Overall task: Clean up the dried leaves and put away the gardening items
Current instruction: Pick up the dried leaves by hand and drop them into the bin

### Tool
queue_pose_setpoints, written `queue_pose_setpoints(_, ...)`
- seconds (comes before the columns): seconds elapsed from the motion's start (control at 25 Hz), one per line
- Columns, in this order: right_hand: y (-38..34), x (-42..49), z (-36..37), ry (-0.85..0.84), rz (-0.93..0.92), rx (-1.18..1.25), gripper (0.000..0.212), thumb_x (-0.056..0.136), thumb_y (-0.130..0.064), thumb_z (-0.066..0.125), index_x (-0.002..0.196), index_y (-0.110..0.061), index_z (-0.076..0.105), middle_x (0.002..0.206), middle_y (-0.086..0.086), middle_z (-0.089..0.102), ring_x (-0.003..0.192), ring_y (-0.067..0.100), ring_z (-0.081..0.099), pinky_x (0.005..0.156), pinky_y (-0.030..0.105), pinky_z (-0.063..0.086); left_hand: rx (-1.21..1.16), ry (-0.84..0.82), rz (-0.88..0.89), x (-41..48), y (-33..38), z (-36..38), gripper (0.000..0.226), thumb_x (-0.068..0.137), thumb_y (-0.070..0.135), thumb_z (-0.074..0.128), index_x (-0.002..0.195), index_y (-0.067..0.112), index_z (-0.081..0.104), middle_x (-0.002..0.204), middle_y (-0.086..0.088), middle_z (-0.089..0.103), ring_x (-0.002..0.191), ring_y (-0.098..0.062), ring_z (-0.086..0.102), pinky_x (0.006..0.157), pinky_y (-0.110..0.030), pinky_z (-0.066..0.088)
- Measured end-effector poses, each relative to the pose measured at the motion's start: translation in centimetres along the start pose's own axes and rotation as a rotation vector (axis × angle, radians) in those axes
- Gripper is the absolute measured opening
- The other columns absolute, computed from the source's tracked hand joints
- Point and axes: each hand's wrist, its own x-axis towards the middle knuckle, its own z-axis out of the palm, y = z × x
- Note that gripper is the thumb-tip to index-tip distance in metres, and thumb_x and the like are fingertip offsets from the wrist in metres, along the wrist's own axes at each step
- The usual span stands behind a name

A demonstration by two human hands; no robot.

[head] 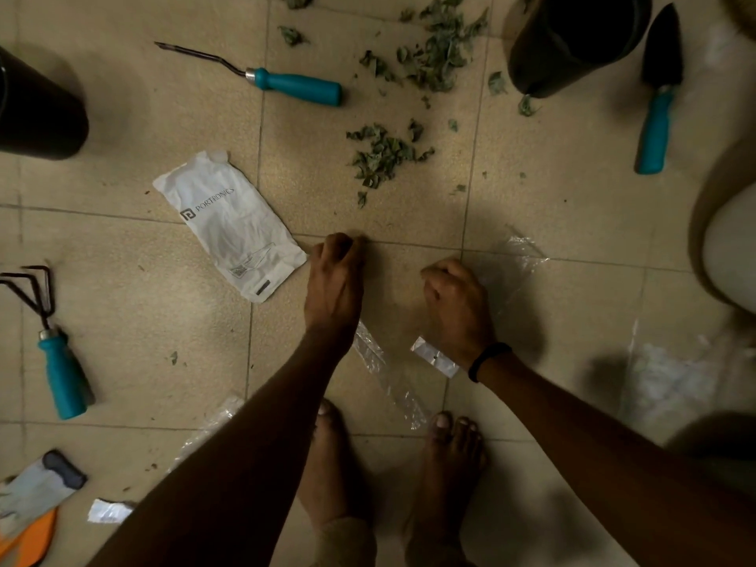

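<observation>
Two bare feet [450, 456] stand on the tiled floor, nearer than the pouch [229, 223] and to its right. A glove [37, 489] lies nearer than the pouch, far to its left. A clear bag [511, 263] lies flat on the floor right of the pouch. The right hand [458, 308], farther right of the pouch, rests on the bag with its fingers curled tight round the plastic. The left hand [335, 280] is just beside the pouch's near right corner, fingers curled down to the floor; whether they pinch the bag I cannot tell. A rake [61, 370] lies left of the pouch and nearer. The leaves [382, 155] lie scattered beyond the pouch to its right, untouched, with a bigger heap [437, 55] farther still. A fork [294, 85] lies straight beyond the pouch. A trowel [658, 112] lies far right. One dark pot [572, 38] stands by the far heap, another [37, 112] beyond the pouch to its left.
</observation>
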Motion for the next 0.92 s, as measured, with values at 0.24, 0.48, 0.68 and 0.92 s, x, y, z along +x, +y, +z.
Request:
queue_pose_setpoints(0.24,-0.2,0.7,1.6,-0.006,-0.061,-0.207,0.016,0.084,0.007,0.066,0.097,-0.002,0.067,0.098,0.011,0.058,0.090,0.023,0.059,0.074,0.035,0.058,-0.005,0.058,-0.077,0.9,0.4,0.9,0.029,0.101,0.017,0.050,0.128,0.011,0.059,0.126,-0.009,0.054,0.111,-0.022,0.051,0.087,-0.028,0.043)
queue_pose_setpoints(0.48,-3.4,9.6,-0.2,0.250,0.219,0.102,0.013,0.087,-0.004,0.063,0.098,-0.011,0.068,0.098,0.007,0.063,0.091,0.020,0.060,0.078,0.029,0.053,-0.223,0.198,-0.238,2.9,1.1,0.3,0.022,0.100,0.019,0.054,0.121,0.012,0.059,0.119,-0.004,0.055,0.098,-0.009,0.048,0.077,-0.015,0.035)
queue_pose_setpoints(0.68,-5.0,15.5,-2.3,0.122,0.267,-0.011,0.053,0.091,-0.008,0.060,0.141,-0.014,0.043,0.133,0.014,0.042,0.117,0.023,0.046,0.086,0.019,0.038,-0.252,0.262,-0.145,5.6,1.9,-0.2,0.025,0.101,0.020,0.055,0.125,0.013,0.056,0.116,-0.001,0.052,0.094,-0.009,0.051,0.077,-0.019,0.045)
queue_pose_setpoints(0.92,-4.4,17.7,-2.9,-0.189,-0.038,-0.309,0.079,0.084,-0.026,0.071,0.151,-0.025,0.029,0.153,0.013,0.021,0.136,0.035,0.025,0.109,0.043,0.038,0.060,0.090,0.077,9.8,2.2,-0.7,0.073,0.092,0.025,0.060,0.155,0.020,0.024,0.128,-0.017,0.043,0.105,-0.023,0.040,0.087,-0.031,0.034)
